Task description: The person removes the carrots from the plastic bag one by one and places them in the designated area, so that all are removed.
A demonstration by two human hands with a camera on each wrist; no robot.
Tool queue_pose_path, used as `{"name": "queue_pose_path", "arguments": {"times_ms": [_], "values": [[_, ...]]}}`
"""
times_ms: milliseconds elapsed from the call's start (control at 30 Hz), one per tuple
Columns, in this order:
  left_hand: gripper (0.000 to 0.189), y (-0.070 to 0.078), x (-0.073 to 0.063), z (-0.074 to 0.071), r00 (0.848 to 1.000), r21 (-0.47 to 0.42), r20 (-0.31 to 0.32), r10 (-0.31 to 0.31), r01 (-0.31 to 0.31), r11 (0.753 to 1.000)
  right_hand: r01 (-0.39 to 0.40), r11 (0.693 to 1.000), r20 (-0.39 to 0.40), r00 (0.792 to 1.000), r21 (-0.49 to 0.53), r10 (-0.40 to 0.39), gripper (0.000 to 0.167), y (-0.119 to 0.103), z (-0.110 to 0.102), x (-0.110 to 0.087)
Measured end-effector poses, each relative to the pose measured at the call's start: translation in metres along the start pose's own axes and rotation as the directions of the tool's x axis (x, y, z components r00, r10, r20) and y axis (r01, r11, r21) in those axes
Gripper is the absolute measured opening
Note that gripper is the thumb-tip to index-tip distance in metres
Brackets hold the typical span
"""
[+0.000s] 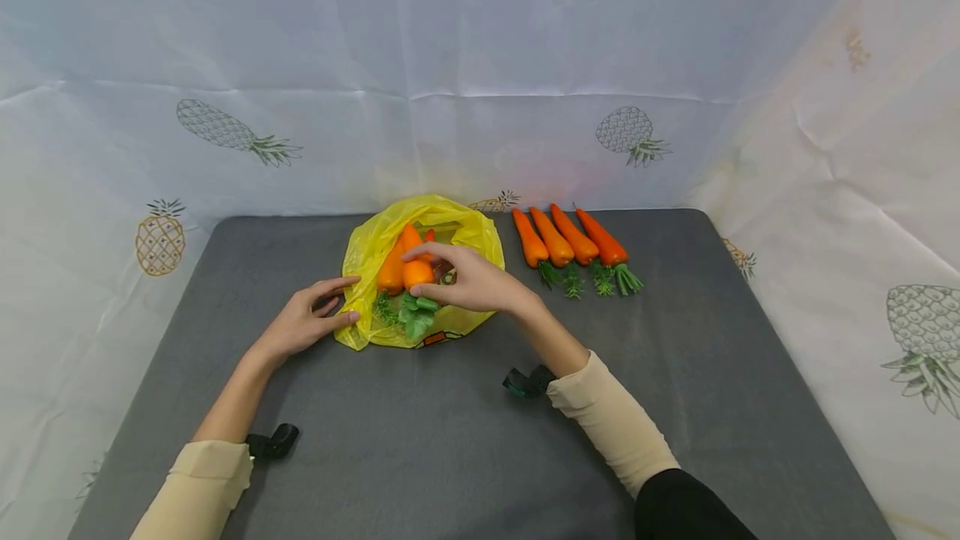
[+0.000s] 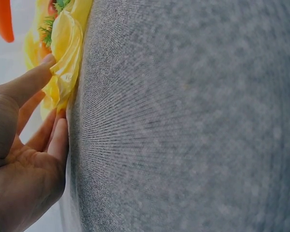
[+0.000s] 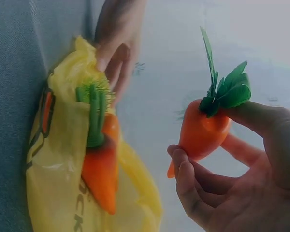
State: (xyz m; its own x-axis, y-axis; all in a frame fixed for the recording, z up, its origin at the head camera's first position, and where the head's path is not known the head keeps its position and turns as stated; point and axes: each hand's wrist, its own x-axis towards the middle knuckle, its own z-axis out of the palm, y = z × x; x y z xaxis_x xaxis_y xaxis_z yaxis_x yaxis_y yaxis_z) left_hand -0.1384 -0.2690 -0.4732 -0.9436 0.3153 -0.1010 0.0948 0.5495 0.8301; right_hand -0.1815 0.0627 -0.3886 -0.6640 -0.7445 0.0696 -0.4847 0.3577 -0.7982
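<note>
My right hand [image 1: 476, 282] holds a short, plump orange carrot [image 3: 203, 128] with broad green leaves, thumb near the leaves and fingertips round its lower side. In the head view this carrot overlaps the mouth of a yellow plastic bag [image 1: 365, 244]. Inside the bag lie longer carrots [image 1: 390, 273], one showing cut green stems in the right wrist view; the bag partly hides them. At the bag's left edge, my left hand [image 1: 300, 319] touches the plastic with fingers fairly straight and thumb apart from them.
Several long orange carrots [image 1: 531, 238] with green tops lie side by side at the back, right of the bag. All this is on a dark grey table [image 1: 420, 440]. A white cloth [image 1: 510, 57] printed with pineapples hangs behind and beside it.
</note>
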Motion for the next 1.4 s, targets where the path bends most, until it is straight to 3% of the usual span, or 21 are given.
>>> {"name": "queue_pose_path", "arguments": {"times_ms": [300, 767, 1400], "values": [[0.069, 0.002, -0.001, -0.001, 1.000, -0.002, 0.000, -0.002, 0.002, 1.000, -0.029, 1.000, -0.041, 0.999, 0.010, 0.029, 0.049, -0.011, -0.012, -0.023], [0.069, 0.001, 0.000, 0.000, 1.000, -0.005, 0.002, 0.000, 0.000, 1.000, -0.078, 0.997, -0.118, 0.990, 0.016, 0.080, 0.050, -0.009, -0.040, -0.062], [0.068, -0.001, -0.001, 0.000, 1.000, -0.010, -0.006, 0.016, -0.016, 1.000, -0.140, 0.989, -0.167, 0.977, -0.052, 0.130, 0.050, 0.007, -0.067, -0.095]]}}
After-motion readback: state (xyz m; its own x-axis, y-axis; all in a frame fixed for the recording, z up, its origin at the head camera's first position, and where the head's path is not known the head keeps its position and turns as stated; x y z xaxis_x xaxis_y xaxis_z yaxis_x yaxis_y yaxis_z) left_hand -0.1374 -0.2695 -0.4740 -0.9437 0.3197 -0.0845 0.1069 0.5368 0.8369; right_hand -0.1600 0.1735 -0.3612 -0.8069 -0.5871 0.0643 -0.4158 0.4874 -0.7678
